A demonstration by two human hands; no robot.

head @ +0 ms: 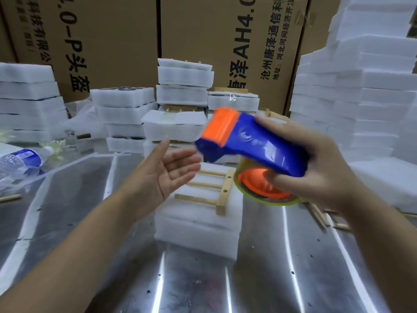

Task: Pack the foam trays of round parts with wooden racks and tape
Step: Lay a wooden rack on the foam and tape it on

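My right hand (316, 170) grips a blue and orange tape dispenser (246, 143) with a roll of clear tape (266, 193) on it, held in the air above a stack of white foam trays (196, 229). A wooden rack (209, 188) lies flat on top of that stack. My left hand (167, 175) hovers palm up, fingers spread and holding nothing, just left of the rack and below the dispenser's orange end. No round parts show in this stack.
The stack sits on a shiny metal table (112, 256). More foam trays (176, 125) are piled behind, at left (29, 98) and at right (361, 98), before cardboard boxes (225, 37). A plastic water bottle (20, 161) lies at left; loose wooden sticks (320, 215) at right.
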